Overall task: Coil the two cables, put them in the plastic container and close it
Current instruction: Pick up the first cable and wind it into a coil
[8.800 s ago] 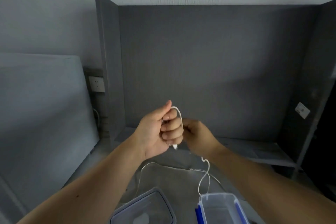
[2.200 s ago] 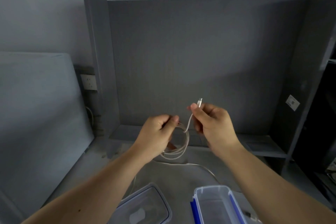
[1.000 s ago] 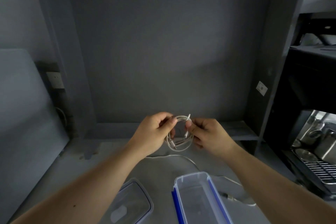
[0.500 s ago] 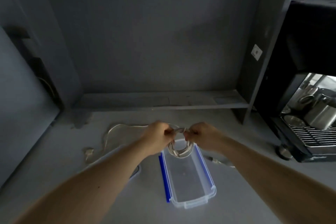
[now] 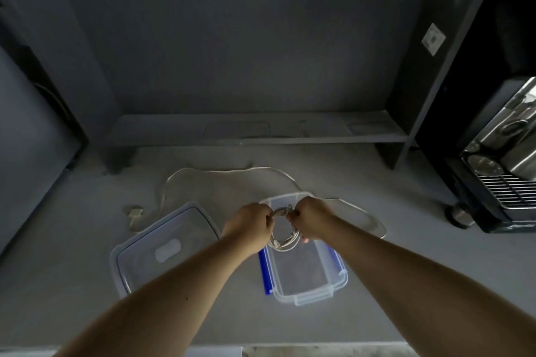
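A white coiled cable (image 5: 285,240) hangs between my two hands over the far end of the clear plastic container (image 5: 307,293), which has blue side clips. My left hand (image 5: 249,222) grips the coil's left side and my right hand (image 5: 311,219) grips its right side. The container's clear lid (image 5: 139,252) lies flat on the table to the left. A second white cable (image 5: 220,172) lies loose on the table behind the container, its plug (image 5: 134,211) at the left and a loop at the right.
A grey three-sided backboard with a low shelf (image 5: 255,136) stands behind the work area. A dark machine with a metal grille (image 5: 504,182) stands at the right. The grey table's front edge (image 5: 261,348) runs along the bottom.
The view has tilted down onto the table. My hands have carried the coiled cable down from chest height to just over the open container's far end.
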